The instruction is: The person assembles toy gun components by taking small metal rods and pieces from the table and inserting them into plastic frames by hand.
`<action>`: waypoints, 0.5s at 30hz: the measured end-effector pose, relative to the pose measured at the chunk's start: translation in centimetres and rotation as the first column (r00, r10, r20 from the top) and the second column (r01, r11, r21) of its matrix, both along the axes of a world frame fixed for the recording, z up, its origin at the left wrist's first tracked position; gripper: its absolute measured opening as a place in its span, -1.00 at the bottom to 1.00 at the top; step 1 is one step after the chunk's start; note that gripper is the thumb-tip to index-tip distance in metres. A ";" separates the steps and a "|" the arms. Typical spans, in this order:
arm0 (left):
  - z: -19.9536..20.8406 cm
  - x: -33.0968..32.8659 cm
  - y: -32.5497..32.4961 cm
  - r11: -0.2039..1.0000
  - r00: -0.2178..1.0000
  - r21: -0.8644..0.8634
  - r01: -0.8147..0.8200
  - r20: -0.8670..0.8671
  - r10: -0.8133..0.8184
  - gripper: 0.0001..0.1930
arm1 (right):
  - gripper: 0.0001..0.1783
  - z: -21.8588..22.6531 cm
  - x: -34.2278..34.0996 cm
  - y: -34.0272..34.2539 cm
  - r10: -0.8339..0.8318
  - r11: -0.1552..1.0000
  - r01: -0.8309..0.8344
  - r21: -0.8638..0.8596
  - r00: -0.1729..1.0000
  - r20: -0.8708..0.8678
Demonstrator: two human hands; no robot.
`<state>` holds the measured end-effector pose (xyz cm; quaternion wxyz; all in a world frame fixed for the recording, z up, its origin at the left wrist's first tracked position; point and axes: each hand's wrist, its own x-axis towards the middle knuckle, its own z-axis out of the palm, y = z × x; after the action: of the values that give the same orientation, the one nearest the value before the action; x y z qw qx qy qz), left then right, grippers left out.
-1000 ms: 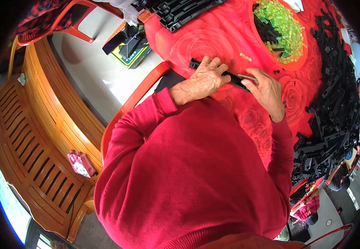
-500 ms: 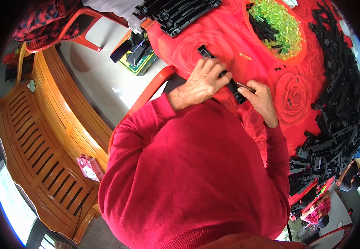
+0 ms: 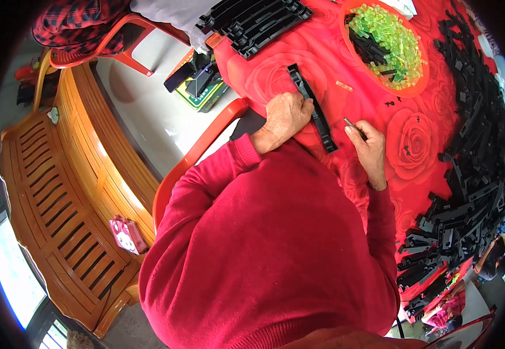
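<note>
Pinched along its middle by my left hand (image 3: pixel 289 115), a long black plastic part (image 3: pixel 322 125) slants over the red rose-printed tablecloth. Its far end points up and left, and its near end comes close to my sweater. My right hand (image 3: pixel 369 148) is closed around a thin dark metal-looking rod (image 3: pixel 348 122), of which only the tip sticks out past the thumb. A gap lies between that tip and the black part. My palm hides the rest of the rod.
A red basket (image 3: pixel 426 80) holds yellow-green clear pieces and black bits. Finished-looking black parts (image 3: pixel 258 26) lie in rows at the far edge; a big heap of black pieces (image 3: pixel 468 168) covers the right side. A small clear yellowish strip (image 3: pixel 344 86) rests between. A red chair (image 3: pixel 197 139) stands left.
My right hand has drawn the rod back from the black part, moving slightly down and right. The black part has turned in my left hand and now shows its narrower side.
</note>
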<state>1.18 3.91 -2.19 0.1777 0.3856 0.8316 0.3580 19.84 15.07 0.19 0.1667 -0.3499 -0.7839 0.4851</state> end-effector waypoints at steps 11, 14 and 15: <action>4.4 -5.9 3.6 0.822 0.751 -0.267 0.502 -0.337 -0.568 -0.75 | -0.80 -0.1 0.3 0.1 -0.057 0.998 0.056 -0.011 0.994 -0.092; 4.2 -6.1 3.2 0.739 0.556 -0.331 0.587 -0.498 -0.665 -0.78 | -0.83 0.2 0.1 0.0 -0.065 0.998 0.066 0.001 0.989 -0.133; 3.8 -6.1 2.8 0.728 0.500 -0.346 0.592 -0.551 -0.668 -0.80 | -0.83 0.4 0.1 0.0 -0.073 0.997 0.073 -0.005 0.989 -0.132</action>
<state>-4.95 6.75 1.66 0.0209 0.7489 0.6590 0.0664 19.98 15.05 0.55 0.2358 -0.3453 -0.7579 0.5008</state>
